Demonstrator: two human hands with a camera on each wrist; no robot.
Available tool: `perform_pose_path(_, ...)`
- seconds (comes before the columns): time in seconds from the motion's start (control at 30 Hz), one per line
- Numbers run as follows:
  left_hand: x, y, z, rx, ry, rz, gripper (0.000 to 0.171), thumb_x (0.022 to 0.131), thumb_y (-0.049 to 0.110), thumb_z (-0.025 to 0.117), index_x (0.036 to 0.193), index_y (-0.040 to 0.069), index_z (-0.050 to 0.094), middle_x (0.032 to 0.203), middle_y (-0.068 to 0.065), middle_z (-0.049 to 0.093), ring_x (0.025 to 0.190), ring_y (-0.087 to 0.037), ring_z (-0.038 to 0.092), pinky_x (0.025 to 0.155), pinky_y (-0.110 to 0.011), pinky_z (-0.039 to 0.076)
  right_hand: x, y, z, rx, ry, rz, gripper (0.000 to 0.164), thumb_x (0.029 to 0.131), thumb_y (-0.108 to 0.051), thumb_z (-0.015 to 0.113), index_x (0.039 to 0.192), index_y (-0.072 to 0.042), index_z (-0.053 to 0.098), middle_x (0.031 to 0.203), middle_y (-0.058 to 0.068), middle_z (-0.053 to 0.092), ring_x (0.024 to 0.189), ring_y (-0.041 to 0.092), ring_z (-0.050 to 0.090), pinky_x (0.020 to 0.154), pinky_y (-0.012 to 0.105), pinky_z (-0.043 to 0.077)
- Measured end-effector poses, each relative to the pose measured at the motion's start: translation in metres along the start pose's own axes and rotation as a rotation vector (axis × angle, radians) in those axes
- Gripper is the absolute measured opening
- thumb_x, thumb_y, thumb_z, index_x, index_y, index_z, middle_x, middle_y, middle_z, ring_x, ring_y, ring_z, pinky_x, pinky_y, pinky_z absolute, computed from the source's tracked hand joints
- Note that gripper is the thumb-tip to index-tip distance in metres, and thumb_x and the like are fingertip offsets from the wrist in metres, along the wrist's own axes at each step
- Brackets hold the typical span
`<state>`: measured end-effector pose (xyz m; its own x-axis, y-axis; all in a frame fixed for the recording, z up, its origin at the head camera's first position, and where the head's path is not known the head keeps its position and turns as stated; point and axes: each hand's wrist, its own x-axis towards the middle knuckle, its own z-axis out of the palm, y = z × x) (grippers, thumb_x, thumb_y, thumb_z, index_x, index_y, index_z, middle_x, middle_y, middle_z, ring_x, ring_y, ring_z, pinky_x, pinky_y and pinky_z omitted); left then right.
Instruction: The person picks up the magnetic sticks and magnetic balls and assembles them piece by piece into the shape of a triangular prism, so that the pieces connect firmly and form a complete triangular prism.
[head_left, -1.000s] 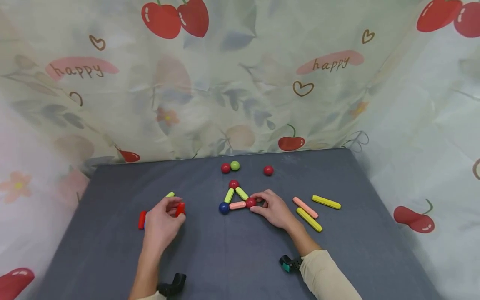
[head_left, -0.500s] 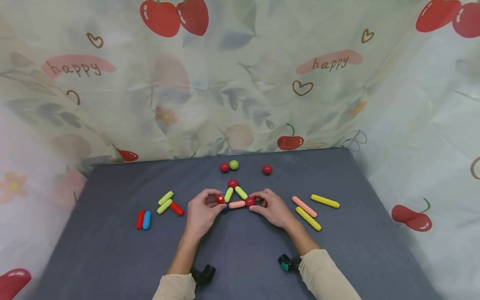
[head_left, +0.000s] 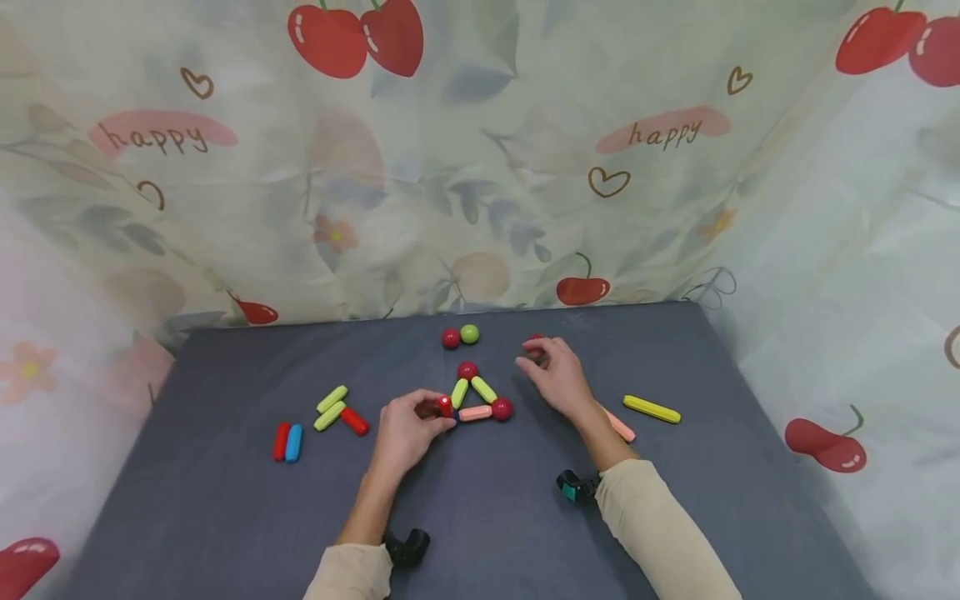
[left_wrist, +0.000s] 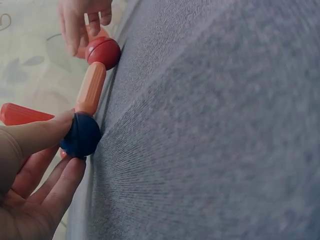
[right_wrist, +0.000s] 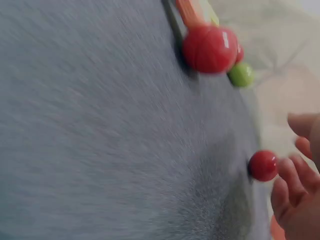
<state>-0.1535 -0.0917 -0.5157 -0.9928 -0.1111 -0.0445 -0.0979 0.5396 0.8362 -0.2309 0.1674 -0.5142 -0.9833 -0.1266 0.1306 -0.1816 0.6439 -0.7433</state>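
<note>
My left hand [head_left: 405, 429] pinches a blue ball [left_wrist: 82, 136] between thumb and fingers. A red stick [head_left: 446, 407] stands upright on that ball. The ball is one corner of a flat triangle; a red ball [head_left: 502, 408] and another red ball at the far corner [head_left: 467, 371] form the others. A salmon stick [head_left: 476, 413] and two yellow-green sticks [head_left: 483, 389] join them. My right hand [head_left: 562, 382], fingers apart and holding nothing, hovers beside a loose red ball [right_wrist: 263, 165] at the back; in the head view the hand mostly hides that ball.
At left lie two yellow-green sticks [head_left: 332, 398], red sticks [head_left: 355, 421] and a blue stick [head_left: 293, 443]. A red ball [head_left: 450, 338] and a green ball [head_left: 469, 334] sit behind the triangle. At right are a yellow stick [head_left: 652, 409] and a partly covered salmon stick [head_left: 621, 427].
My left hand has carried a red stick from the left pile onto the blue ball. My right hand has let go of the triangle's right red ball and moved back toward the loose one.
</note>
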Motion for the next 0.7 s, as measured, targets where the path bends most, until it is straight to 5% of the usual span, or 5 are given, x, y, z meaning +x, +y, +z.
perform_pose_path(0.13, -0.001, 0.001, -0.001, 0.008, -0.007, -0.019, 0.034, 0.076, 0.018, 0.091, 0.107, 0.019, 0.078, 0.097, -0.001, 0.078, 0.085, -0.013, 0.071, 0.081, -0.036, 0.06, 0.021, 0.008, -0.002, 0.007, 0.106, 0.088, 0.046, 0.095, -0.026, 0.074, 0.134, -0.005, 0.061, 0.122, 0.018, 0.054, 0.086, 0.027, 0.062, 0.081, 0.038, 0.053)
perform_pose_path(0.4, 0.002, 0.0, 0.002, 0.005, -0.018, -0.033, 0.034, 0.077, 0.018, 0.091, 0.107, 0.02, 0.077, 0.097, 0.0, 0.078, 0.085, -0.013, 0.07, 0.079, -0.034, 0.06, 0.039, 0.022, 0.0, -0.048, 0.01, 0.181, 0.051, 0.096, -0.023, 0.072, 0.139, -0.003, 0.057, 0.132, 0.021, 0.054, 0.12, 0.034, 0.052, 0.104, 0.049, 0.046)
perform_pose_path(0.53, 0.003, -0.001, 0.003, -0.001, -0.023, -0.032, 0.033, 0.076, 0.018, 0.091, 0.107, 0.02, 0.077, 0.097, 0.0, 0.078, 0.085, -0.012, 0.07, 0.078, -0.034, 0.06, 0.031, 0.016, -0.001, -0.051, 0.01, 0.158, 0.045, 0.097, -0.023, 0.07, 0.137, -0.004, 0.059, 0.126, 0.019, 0.057, 0.106, 0.031, 0.06, 0.095, 0.046, 0.051)
perform_pose_path(0.7, 0.003, -0.002, 0.002, -0.018, -0.004, -0.033, 0.035, 0.075, 0.017, 0.092, 0.106, 0.02, 0.078, 0.097, -0.001, 0.079, 0.086, -0.013, 0.073, 0.079, -0.036, 0.06, 0.018, -0.012, -0.004, -0.009, 0.003, 0.021, 0.045, 0.094, -0.025, 0.075, 0.135, -0.008, 0.062, 0.12, 0.014, 0.06, 0.084, 0.022, 0.061, 0.078, 0.033, 0.053)
